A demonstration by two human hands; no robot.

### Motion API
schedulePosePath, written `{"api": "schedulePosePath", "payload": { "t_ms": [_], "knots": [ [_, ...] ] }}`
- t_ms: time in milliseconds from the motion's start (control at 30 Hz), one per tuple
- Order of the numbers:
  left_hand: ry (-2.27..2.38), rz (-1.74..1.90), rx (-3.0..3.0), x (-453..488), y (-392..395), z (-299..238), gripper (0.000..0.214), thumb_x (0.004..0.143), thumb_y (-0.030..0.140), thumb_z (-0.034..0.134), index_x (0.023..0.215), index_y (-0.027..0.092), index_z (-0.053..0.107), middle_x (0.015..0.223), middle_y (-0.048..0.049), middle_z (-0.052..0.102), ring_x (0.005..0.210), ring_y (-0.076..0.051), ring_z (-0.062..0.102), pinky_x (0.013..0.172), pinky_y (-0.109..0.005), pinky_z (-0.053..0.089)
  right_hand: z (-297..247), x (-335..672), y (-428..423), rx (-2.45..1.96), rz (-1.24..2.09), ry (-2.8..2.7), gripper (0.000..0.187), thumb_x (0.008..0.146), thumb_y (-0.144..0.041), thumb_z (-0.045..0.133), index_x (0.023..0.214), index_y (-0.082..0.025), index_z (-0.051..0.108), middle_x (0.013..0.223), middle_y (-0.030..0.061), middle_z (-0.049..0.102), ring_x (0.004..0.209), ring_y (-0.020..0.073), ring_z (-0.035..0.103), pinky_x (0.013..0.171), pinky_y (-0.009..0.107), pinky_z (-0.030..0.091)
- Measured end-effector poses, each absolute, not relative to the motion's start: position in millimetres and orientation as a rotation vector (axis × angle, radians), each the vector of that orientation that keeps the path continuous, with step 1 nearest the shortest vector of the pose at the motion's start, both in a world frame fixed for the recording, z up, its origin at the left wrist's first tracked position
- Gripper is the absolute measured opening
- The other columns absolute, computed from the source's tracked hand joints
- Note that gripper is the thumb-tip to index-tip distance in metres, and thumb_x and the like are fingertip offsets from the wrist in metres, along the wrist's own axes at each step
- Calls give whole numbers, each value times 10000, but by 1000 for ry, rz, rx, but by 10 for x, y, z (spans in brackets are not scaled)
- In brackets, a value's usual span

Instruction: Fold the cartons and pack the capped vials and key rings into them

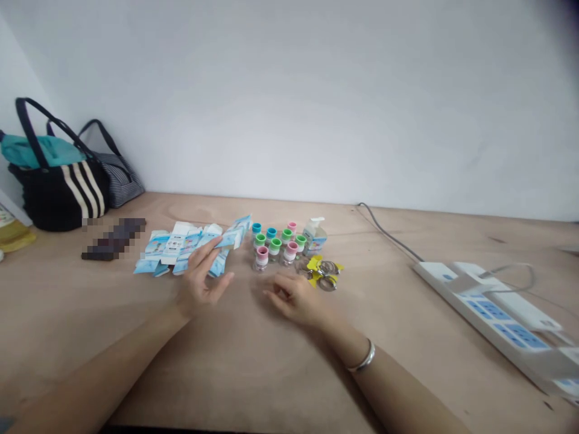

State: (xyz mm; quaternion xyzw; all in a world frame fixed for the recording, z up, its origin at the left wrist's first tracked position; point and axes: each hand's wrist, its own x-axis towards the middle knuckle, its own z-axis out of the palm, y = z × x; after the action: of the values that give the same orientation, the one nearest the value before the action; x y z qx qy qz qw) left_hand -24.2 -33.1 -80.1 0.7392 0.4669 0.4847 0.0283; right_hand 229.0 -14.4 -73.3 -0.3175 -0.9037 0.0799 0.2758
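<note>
My left hand reaches over a row of flattened light-blue and white cartons. Its fingers are stretched out, with the thumb apart, and the fingertips meet the edge of a tilted blue-white carton; no grip on it shows. Loosely curled, my right hand rests low over the table with nothing visible in it. Just beyond it stand several small clear bottles with pink, green and blue collars, among them a pink-collared bottle. Metal rings with yellow tags lie right of these, near a clear pump bottle.
A white power strip with a grey cable occupies the right side. At the left are a black striped bag, a grey striped bag, a pixelated dark object and a bottle of yellow liquid. A wall bounds the back.
</note>
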Motion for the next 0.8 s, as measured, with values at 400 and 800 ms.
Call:
{"api": "schedulePosePath", "payload": {
  "t_ms": [400,800],
  "knots": [
    [959,1280,1181,-77,-461,-735,389,711,374,709,1048,181,684,1089,-90,698,1062,-265,624,978,-413,446,-634,2280,-218,-769,-361,-2234,751,743,-422,669,1382,-255,311,1312,138,495,1158,318,507,972,494,367],
    [1146,1173,1569,-118,-460,-879,363,719,213,672,1026,213,479,1008,-25,581,809,-124,626,749,-295,538,-601,2416,-140,-848,267,-2478,650,701,-287,659,1311,-184,459,1214,126,599,1028,275,576,871,417,427]
  ]
}}
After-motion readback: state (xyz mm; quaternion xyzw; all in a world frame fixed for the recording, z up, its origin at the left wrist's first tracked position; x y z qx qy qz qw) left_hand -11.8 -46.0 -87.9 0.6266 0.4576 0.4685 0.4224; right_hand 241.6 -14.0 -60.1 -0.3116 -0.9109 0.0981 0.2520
